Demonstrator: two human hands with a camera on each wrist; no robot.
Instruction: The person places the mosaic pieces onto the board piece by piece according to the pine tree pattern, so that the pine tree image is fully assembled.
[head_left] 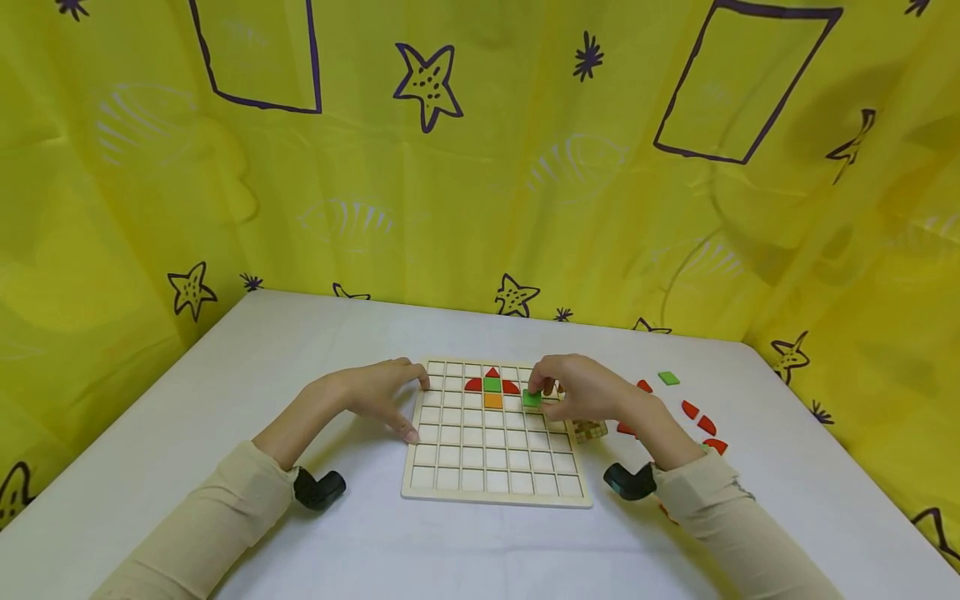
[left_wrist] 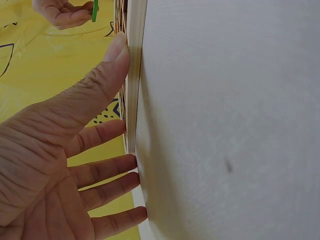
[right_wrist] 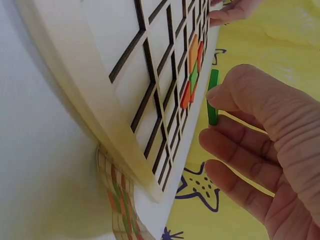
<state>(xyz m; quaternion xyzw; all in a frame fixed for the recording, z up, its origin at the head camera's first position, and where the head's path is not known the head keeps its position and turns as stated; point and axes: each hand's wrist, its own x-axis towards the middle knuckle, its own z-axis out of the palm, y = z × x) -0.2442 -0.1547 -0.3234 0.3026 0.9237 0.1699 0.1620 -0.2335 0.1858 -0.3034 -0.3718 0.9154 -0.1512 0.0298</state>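
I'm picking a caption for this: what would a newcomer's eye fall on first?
Probably the bright yellow cloth, with its dark-outlined stars, filling the background behind the white table. Next come the red, green and orange pieces near the far edge of the pale grid board, and the green tile pinched in the right grip over it.

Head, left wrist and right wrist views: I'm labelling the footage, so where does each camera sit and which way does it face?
Head: worn on the head, facing forward and down at the grid board and yellow backdrop; forearms, left hand and right hand show.
Left wrist: on that wrist, looking along the left hand at the board's edge; part of the right hand shows beyond.
Right wrist: on that wrist, looking past the right hand across the board; part of the left hand shows beyond.
Shared: both wrist views show the green tile the right hand pinches.
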